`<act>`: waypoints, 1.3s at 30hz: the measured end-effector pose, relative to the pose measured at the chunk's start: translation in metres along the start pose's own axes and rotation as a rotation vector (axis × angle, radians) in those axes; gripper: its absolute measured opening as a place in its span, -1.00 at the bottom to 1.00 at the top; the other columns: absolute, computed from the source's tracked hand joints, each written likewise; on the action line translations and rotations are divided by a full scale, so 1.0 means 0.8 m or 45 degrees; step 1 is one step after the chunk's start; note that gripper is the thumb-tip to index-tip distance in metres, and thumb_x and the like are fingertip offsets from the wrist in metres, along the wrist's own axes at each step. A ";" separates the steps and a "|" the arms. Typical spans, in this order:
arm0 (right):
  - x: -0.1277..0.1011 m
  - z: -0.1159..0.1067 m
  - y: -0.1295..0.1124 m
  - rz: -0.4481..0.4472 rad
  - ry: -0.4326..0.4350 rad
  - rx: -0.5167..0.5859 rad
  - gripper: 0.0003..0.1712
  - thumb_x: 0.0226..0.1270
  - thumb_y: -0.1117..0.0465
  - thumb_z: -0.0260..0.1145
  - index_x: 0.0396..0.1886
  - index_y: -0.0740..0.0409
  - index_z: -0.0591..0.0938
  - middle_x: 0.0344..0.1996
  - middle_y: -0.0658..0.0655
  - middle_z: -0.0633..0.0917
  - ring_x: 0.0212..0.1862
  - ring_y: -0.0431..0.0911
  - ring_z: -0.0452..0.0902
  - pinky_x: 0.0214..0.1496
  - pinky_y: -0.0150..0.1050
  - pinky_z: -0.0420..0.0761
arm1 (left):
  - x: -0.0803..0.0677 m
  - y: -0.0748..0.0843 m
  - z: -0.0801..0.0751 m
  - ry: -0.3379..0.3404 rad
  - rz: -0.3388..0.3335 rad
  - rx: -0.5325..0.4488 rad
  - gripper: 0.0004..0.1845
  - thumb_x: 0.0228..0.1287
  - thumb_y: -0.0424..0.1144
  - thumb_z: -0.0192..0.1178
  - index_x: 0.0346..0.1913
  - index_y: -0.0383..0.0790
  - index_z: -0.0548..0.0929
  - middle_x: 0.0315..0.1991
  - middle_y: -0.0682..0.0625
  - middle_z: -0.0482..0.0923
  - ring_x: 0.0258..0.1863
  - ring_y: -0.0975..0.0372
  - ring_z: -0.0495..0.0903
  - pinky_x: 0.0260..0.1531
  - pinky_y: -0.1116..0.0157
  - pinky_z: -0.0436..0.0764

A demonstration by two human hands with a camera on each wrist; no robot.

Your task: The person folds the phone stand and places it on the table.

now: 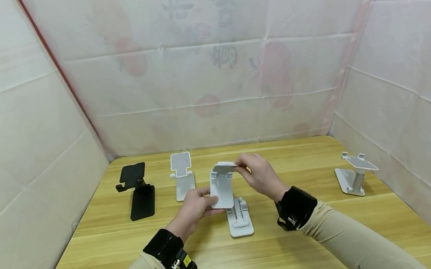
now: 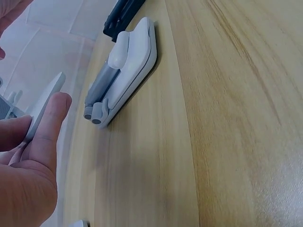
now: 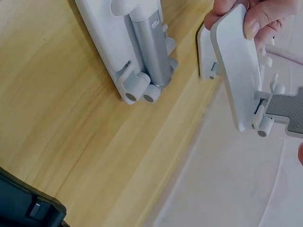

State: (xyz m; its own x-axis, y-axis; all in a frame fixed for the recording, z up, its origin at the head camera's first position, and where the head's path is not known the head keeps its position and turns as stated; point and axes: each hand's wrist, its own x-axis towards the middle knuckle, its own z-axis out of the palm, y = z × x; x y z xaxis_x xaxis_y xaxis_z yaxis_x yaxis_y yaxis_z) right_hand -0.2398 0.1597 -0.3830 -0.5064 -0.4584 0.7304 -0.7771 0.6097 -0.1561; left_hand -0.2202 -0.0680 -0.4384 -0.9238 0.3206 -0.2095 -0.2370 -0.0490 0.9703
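A white phone stand (image 1: 221, 190) is held up in both hands above the middle of the table. My left hand (image 1: 195, 208) grips its flat base, thumb on the face and fingers behind. At the top, my right hand (image 1: 258, 173) pinches the edge of the tilted grey-padded plate (image 1: 224, 167). The right wrist view shows the base (image 3: 234, 71) between the left thumb and fingers, with the hinged plate (image 3: 289, 111) swung out from it. Below the hands lies a folded white phone stand (image 1: 240, 218), its grey column (image 3: 154, 47) flat along the base.
An unfolded black phone stand (image 1: 142, 193) stands at the left of the wooden table (image 1: 105, 249). Beside it, towards the middle, is an upright white one (image 1: 183, 176). Another white stand (image 1: 353, 175) is at the far right. Pale sheets (image 1: 202, 75) enclose the table behind and at both sides.
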 end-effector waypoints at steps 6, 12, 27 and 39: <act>0.000 0.002 0.001 -0.023 0.015 0.012 -0.78 0.26 0.38 0.47 -0.31 0.13 0.55 -0.45 0.00 0.62 -0.44 -0.17 0.43 -0.29 -0.18 0.50 | -0.001 0.000 -0.001 -0.007 0.005 -0.015 -0.53 0.47 -0.47 0.11 0.37 -0.57 0.42 0.20 -0.45 0.54 0.05 -0.12 0.70 0.06 0.05 0.75; 0.000 0.002 0.001 -0.036 0.015 0.010 -0.78 0.24 0.38 0.48 -0.32 0.13 0.56 -0.45 0.00 0.63 -0.43 -0.17 0.45 -0.29 -0.19 0.50 | -0.001 0.002 0.000 -0.024 0.004 -0.050 -0.54 0.49 -0.46 0.11 0.37 -0.57 0.41 0.20 -0.45 0.53 0.05 -0.12 0.70 0.05 0.08 0.76; -0.003 0.011 -0.006 -0.200 0.016 -0.016 -0.74 0.22 0.42 0.47 -0.35 0.14 0.52 -0.52 -0.01 0.55 -0.48 -0.19 0.40 -0.29 -0.20 0.55 | 0.002 0.008 -0.002 -0.038 0.015 -0.147 -0.55 0.51 -0.43 0.11 0.36 -0.58 0.42 0.19 -0.47 0.53 0.05 -0.12 0.71 0.02 0.18 0.77; -0.008 0.013 -0.008 -0.242 -0.027 -0.037 -0.75 0.26 0.39 0.45 -0.35 0.13 0.50 -0.52 -0.02 0.56 -0.45 -0.18 0.44 -0.26 -0.21 0.58 | 0.002 0.010 -0.004 -0.107 0.043 -0.214 -0.56 0.53 -0.40 0.09 0.35 -0.56 0.43 0.21 -0.49 0.52 0.07 -0.11 0.70 0.06 0.19 0.75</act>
State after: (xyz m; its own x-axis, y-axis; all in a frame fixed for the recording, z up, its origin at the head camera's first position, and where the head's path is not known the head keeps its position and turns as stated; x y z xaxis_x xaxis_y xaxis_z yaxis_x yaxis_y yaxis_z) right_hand -0.2355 0.1522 -0.3932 -0.3595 -0.5807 0.7304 -0.8486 0.5290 0.0029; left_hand -0.2243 -0.0706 -0.4308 -0.9051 0.3940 -0.1596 -0.2599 -0.2160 0.9412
